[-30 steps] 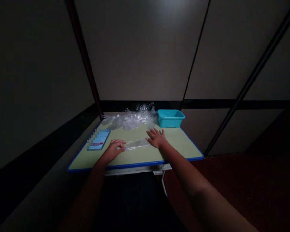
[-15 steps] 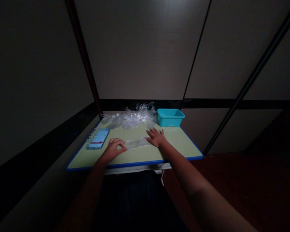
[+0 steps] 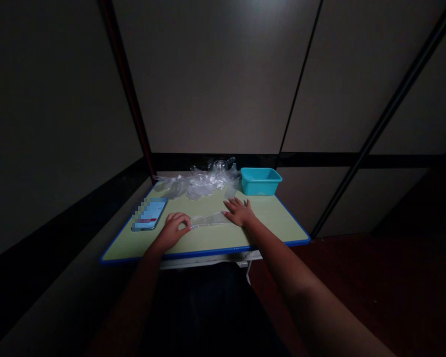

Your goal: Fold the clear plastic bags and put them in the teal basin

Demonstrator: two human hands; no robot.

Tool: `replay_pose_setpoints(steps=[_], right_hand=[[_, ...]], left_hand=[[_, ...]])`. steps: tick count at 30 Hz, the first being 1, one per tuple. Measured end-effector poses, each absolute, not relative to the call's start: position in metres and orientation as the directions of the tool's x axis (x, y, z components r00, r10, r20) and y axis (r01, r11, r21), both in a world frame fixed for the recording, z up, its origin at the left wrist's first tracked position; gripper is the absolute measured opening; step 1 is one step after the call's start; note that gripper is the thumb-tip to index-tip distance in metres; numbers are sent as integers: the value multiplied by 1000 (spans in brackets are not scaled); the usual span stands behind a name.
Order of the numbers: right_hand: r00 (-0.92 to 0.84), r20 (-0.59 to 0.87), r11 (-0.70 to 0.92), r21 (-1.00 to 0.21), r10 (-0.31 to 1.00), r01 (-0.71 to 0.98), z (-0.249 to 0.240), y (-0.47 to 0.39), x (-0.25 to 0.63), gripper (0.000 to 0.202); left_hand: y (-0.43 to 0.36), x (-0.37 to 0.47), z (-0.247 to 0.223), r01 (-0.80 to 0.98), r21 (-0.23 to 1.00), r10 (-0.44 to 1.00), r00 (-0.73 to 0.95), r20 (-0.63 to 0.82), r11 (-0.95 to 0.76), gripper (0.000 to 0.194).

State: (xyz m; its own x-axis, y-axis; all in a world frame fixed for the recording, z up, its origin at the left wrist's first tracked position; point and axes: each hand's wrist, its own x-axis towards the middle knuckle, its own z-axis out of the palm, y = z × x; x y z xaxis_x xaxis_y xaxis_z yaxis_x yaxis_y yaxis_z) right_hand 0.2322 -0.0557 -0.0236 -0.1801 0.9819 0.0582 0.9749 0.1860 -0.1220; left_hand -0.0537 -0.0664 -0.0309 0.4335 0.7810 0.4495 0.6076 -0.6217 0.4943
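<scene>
A clear plastic bag [image 3: 209,219], long and narrow, lies flat on the pale yellow-green tabletop [image 3: 215,240] between my hands. My left hand [image 3: 175,229] pinches its left end between thumb and fingertips. At the right end, my right hand [image 3: 238,212] rests palm down with fingers spread, the thumb pressing on the plastic. Behind the hands, a loose heap of crumpled clear plastic bags [image 3: 204,183] covers the back of the table.
A turquoise plastic basket [image 3: 260,187] stands at the table's back right corner. On the left lies a phone [image 3: 152,213], partly blurred out. The table has a blue edge [image 3: 208,254], and panelled walls rise behind and to the left.
My left thumb has drawn in against the fingertips and closed on the bag's left end. The right hand stays spread in place. The whole view has shifted very slightly.
</scene>
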Motion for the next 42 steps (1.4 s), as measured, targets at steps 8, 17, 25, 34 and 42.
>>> replay_pose_setpoints(steps=[8, 17, 25, 34, 42], right_hand=[[-178, 59, 184, -128, 982, 975, -25, -55, 232, 65], [-178, 48, 183, -135, 983, 974, -23, -56, 233, 66], [-183, 54, 189, -134, 982, 973, -24, -55, 232, 65], [-199, 366, 236, -60, 909, 970, -17, -69, 227, 49], [-430, 194, 464, -190, 881, 865, -17, -92, 204, 65]], left_hand=[[-65, -55, -34, 605, 483, 772, 449, 449, -633, 22], [-61, -56, -40, 617, 434, 754, 516, 407, -657, 34], [-57, -59, -42, 615, 428, 749, 533, 393, -662, 31], [-60, -58, -39, 654, 378, 754, 549, 360, -656, 30], [-63, -57, -38, 661, 370, 756, 533, 381, -653, 35]])
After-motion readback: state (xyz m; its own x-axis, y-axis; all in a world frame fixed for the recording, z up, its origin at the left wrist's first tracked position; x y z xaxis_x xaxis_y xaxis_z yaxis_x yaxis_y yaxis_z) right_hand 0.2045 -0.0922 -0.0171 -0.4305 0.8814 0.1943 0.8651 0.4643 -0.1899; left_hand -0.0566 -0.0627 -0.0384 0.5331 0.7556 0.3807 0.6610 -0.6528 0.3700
